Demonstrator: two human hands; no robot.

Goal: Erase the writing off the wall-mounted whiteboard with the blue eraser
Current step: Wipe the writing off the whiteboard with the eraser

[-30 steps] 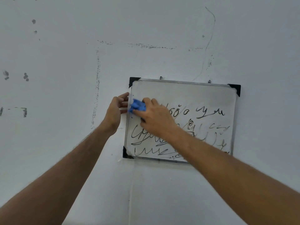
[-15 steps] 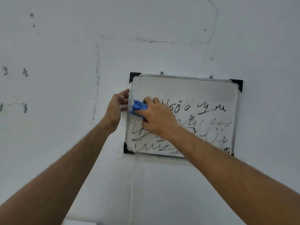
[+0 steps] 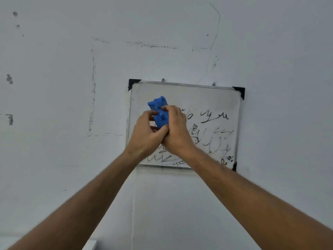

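A small whiteboard with black corner caps hangs on the wall. Black scribbled writing covers its middle and lower part; the top strip is bare. The blue eraser stands upright in front of the board's left half, held off the surface. My right hand grips its lower right side. My left hand holds its lower left side, fingers curled round it. Both hands hide the writing on the board's left.
The white wall around the board carries dark smudges, a dotted rectangular outline and a thin pencil line at the upper right. A white edge shows at the bottom left.
My left hand left the board's left edge and joined my right hand on the eraser. The eraser came off the board surface and turned upright.
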